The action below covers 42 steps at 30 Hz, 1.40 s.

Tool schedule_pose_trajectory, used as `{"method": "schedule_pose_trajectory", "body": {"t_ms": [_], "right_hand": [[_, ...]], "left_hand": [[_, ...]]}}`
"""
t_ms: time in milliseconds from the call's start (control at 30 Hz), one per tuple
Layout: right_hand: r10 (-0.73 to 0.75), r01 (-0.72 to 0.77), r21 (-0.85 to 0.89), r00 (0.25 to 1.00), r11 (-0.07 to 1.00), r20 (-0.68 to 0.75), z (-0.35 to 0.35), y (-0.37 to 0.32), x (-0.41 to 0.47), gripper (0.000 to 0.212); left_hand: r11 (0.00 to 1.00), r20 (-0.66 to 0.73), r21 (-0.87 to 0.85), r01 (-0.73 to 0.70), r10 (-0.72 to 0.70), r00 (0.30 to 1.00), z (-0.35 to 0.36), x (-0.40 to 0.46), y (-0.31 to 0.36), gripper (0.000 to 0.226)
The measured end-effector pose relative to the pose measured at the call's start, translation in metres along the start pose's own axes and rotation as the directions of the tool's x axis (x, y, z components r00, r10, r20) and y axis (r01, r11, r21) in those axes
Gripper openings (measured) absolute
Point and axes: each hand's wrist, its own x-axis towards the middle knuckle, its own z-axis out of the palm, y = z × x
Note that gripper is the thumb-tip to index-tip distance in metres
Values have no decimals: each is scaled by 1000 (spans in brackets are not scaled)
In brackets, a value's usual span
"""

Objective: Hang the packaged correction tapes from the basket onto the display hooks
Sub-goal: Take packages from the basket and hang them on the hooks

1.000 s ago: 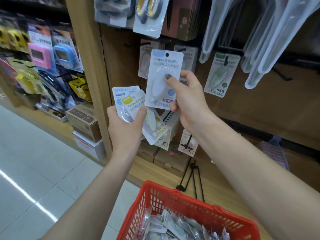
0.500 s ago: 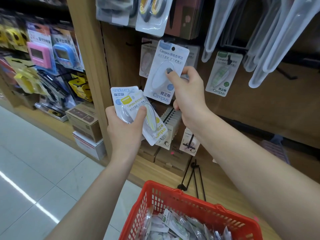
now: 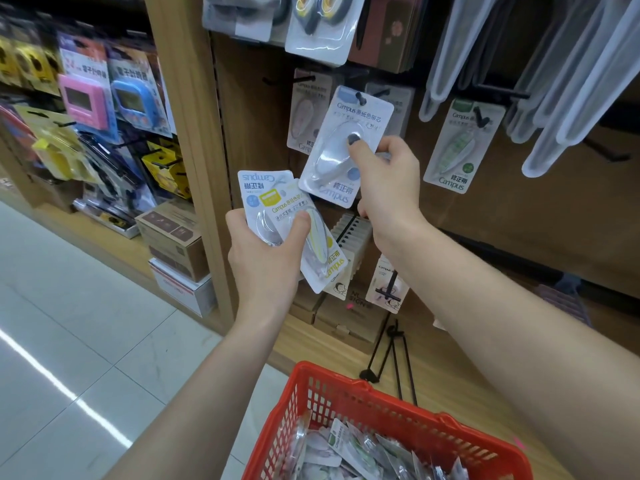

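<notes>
Fingers [image 3: 353, 140] of right hand [image 3: 388, 181] pinching blue-labelled pack [image 3: 343, 147] | pack rising since a second ago, hang hole now reaching hook [image 3: 362, 96] | left hand [image 3: 266, 258] clamping two spare packs [image 3: 277, 209] | basket [image 3: 398, 420] holding many more.

Stationery shop aisle. Wooden display board [image 3: 256, 133] with black hooks [image 3: 362, 96] carrying carded blister packs, several printed "Campus" like the green one [image 3: 462, 147] hanging on the right. Left bay [image 3: 86, 109] crammed with more hanging retail packs, incl. a pink gadget [image 3: 81, 103] and a blue one [image 3: 133, 105]. Stock cartons [image 3: 173, 237] stacked on the low wooden shelf, small cardboard boxes [image 3: 346, 320] beneath the hooks. Red plastic shopping basket [image 3: 346, 393] full of packaged goods at the bottom. Clear plastic sleeves [image 3: 554, 64] hang top right. Glossy pale tiled floor [image 3: 69, 341] reflecting a strip light
</notes>
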Motion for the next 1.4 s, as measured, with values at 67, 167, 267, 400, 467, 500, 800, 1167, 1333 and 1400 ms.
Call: {"method": "schedule_pose_trajectory", "body": {"t_ms": [67,167,267,400,467,500,800,1167,1333,1400], "right_hand": [[66,-66,-21,997,998,-32,0,4,18,19],[147,-149,-22,986,989,-77,3,7,51,18],[211,-214,-18,972,977,-107,3,11,80,18],[299,-301,7,944,954,-139,-3,17,103,31],[323,-332,-45,936,942,-142,-4,20,107,44],[328,-341,-72,934,937,-144,-5,22,107,47],[268,-268,-311,962,912,-42,-40,39,33,42],[431,-445,-70,800,893,418,-115,40,-78,40],[447,-462,-69,795,884,410,-138,48,-97,31],[443,-457,-68,798,887,409,-148,50,-101,33]], "left_hand": [[1000,14,-8,1,-1,1000,1,0,0,34],[1000,25,-29,8,-7,1000,3,2,0,33],[996,63,-68,52,-48,997,6,4,1,34],[994,165,-74,85,-72,984,11,3,2,35],[992,209,-73,102,-84,974,14,0,3,38],[990,230,-76,117,-97,968,15,-1,4,40],[984,352,-50,170,-142,925,21,-8,8,47],[963,441,-64,261,-207,873,35,-31,-1,58],[971,492,-25,237,-194,849,43,-45,-1,53],[980,523,8,198,-172,834,47,-51,1,40]]}}
